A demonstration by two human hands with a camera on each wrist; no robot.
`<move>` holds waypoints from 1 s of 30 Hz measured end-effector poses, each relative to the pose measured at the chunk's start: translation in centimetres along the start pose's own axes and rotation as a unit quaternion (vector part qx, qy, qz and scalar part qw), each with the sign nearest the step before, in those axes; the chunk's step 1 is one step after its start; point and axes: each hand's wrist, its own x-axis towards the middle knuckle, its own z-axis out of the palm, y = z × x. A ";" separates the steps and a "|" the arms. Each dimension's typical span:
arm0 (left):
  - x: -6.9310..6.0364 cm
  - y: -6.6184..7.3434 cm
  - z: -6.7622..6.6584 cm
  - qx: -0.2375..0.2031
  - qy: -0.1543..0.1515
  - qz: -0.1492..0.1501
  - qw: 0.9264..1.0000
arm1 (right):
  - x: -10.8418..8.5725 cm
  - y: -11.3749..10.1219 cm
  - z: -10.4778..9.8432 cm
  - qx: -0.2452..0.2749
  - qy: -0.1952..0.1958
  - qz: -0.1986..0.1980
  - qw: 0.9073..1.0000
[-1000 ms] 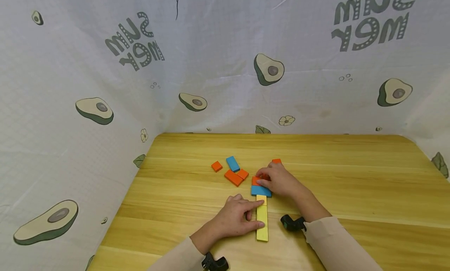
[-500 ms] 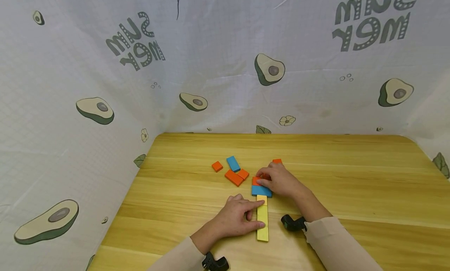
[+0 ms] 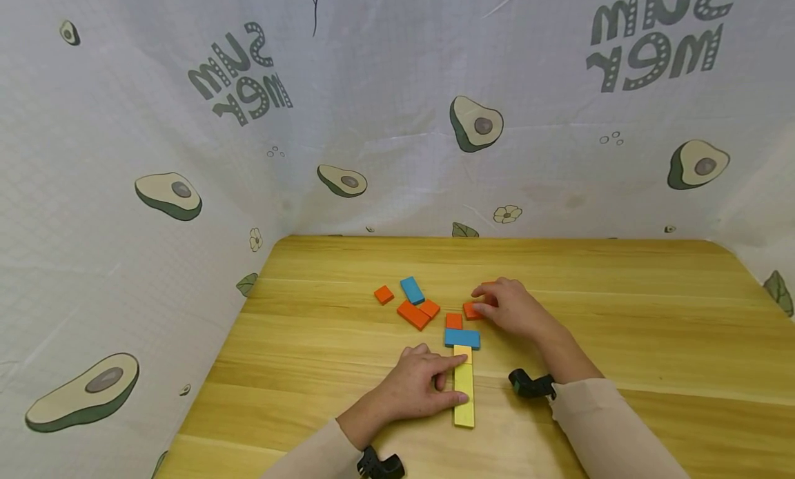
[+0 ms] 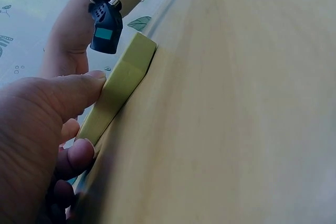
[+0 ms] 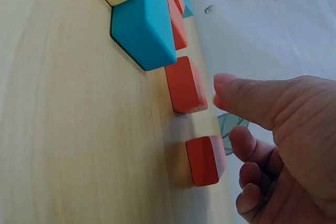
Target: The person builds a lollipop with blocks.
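Observation:
My left hand (image 3: 413, 386) lies left of a yellow column. Its index fingertip presses on the small yellow block (image 3: 459, 350), and the thumb rests on the long yellow block (image 3: 464, 415). A blue block (image 3: 462, 338) lies crosswise at the column's far end, with an orange square block (image 3: 454, 321) against its far side. Beyond and to the right, my right hand (image 3: 515, 310) hovers by an orange block (image 3: 470, 312). In the right wrist view, the thumb stands apart from that orange block (image 5: 185, 85) and another orange block (image 5: 203, 161); nothing is held.
Left of the column's far end lie a blue block (image 3: 412, 290), a longer orange block (image 3: 413, 314), a small orange block (image 3: 429, 308) and another small orange block (image 3: 384, 295). The wooden table (image 3: 621, 306) meets a printed cloth (image 3: 397, 106) at the back.
My right hand has moved right and slightly away from me, off the orange square block by the blue one. That block and the orange one beside it now show more. My left hand stays put.

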 end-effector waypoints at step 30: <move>0.0 0.1 0.0 -0.004 -0.008 -0.011 1.000 | -0.5 0.4 0.5 -0.008 -0.012 -0.018 1.000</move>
